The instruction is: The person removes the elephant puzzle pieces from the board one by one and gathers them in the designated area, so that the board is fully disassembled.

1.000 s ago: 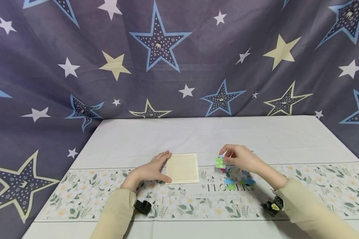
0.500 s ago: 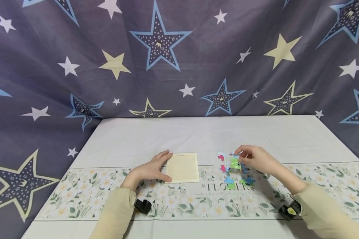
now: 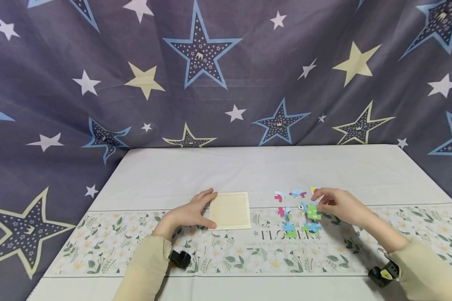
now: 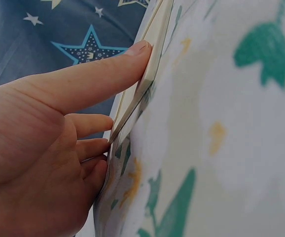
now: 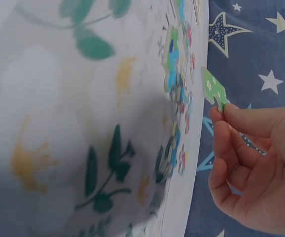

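Observation:
My left hand [image 3: 188, 214] rests spread along the left side of a square, shallow wooden puzzle tray [image 3: 230, 210]. In the left wrist view, the thumb [image 4: 132, 54] lies on the tray's pale edge while the other fingers touch its side. My right hand [image 3: 342, 205] pinches a green jigsaw piece [image 5: 213, 88] with white flowers between thumb and fingertips. That piece is raised above the table in the right wrist view. Below and left of it lie several loose jigsaw pieces [image 3: 289, 230] in blue, green and red. A yellow-topped piece [image 3: 313, 190] sits just beyond the right fingertips.
The table has a white cloth [image 3: 226, 167] with a printed flower band [image 3: 248, 263]. Behind it hangs a dark curtain [image 3: 211, 108] with stars. Each wrist wears a small black camera, the left [image 3: 179, 259] and the right [image 3: 384, 274].
My right hand has moved right with the green jigsaw piece, from the left of the loose pieces to their right side, uncovering more of them. The left hand and tray stay put.

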`<action>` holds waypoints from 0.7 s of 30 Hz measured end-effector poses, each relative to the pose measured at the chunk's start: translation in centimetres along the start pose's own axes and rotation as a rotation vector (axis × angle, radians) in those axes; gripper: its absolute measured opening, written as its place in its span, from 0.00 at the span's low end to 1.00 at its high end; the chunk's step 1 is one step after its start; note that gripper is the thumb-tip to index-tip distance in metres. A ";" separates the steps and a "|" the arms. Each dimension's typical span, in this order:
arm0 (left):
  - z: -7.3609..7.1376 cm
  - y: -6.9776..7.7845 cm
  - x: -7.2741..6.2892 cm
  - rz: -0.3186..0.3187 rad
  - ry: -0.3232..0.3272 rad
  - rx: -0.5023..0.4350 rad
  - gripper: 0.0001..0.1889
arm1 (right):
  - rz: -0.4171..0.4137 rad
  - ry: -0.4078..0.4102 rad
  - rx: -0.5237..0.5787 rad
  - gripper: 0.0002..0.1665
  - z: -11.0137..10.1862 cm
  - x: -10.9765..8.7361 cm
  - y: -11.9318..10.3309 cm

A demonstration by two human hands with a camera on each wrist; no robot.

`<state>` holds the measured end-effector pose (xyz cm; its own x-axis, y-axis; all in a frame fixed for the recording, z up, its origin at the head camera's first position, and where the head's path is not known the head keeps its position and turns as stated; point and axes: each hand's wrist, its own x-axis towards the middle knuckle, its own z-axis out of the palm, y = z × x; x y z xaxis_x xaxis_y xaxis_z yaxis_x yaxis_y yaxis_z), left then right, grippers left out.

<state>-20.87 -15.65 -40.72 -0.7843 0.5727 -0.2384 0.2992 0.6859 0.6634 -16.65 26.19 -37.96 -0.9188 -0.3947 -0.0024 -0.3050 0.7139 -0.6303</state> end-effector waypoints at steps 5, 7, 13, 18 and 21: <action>0.1 0.0 0.0 0.000 -0.004 -0.001 0.51 | 0.031 -0.012 0.012 0.10 -0.3 -0.7 0.6; 0.1 0.0 0.0 0.000 -0.004 -0.003 0.51 | 0.038 -0.022 0.008 0.10 -0.4 -1.0 0.8; 0.1 0.0 0.1 0.001 -0.002 -0.002 0.52 | 0.075 -0.050 0.017 0.09 -0.4 -1.7 1.4; 0.1 0.0 0.0 -0.001 -0.004 -0.009 0.52 | 0.093 -0.069 0.026 0.09 -0.4 -2.0 1.8; 0.0 0.0 0.0 -0.002 -0.004 -0.010 0.52 | 0.104 -0.082 0.038 0.09 -0.3 -2.1 1.9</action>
<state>-20.81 -15.62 -40.71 -0.7828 0.5732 -0.2423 0.2923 0.6824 0.6700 -15.33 28.57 -38.89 -0.9210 -0.3667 -0.1315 -0.1982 0.7316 -0.6523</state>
